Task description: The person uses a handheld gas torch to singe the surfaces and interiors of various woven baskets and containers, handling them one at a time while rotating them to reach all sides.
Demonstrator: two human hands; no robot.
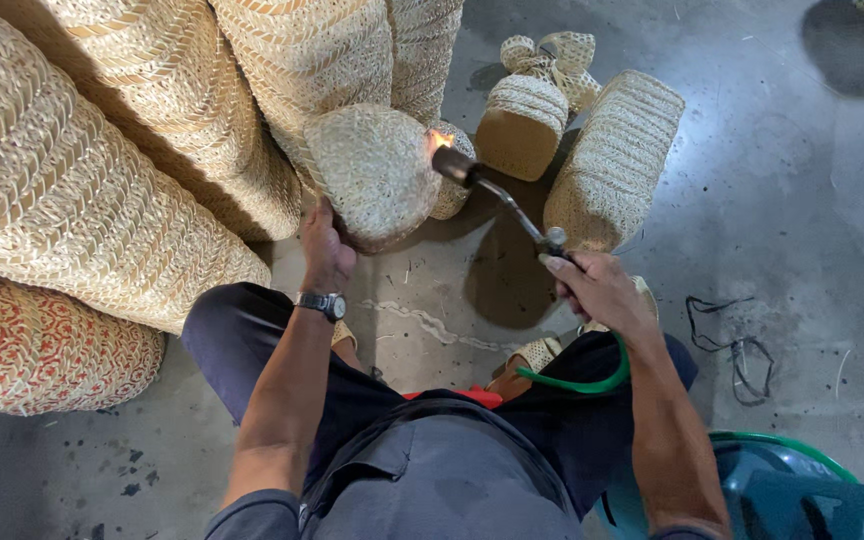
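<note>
My left hand [326,250] grips the basket [374,172] from below. My right hand [597,290] clenches the torch [500,198], flame [440,139] touching the basket's right edge.

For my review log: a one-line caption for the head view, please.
Seated person's left hand steadies a small woven basket while the right hand plays a lit gas torch along its edge.

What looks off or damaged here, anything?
Nothing looks damaged. The right hand holds a gas torch whose flame touches the woven bag steadied by the left hand; no scorch marks show. A loose black cord lies on the floor.
</note>
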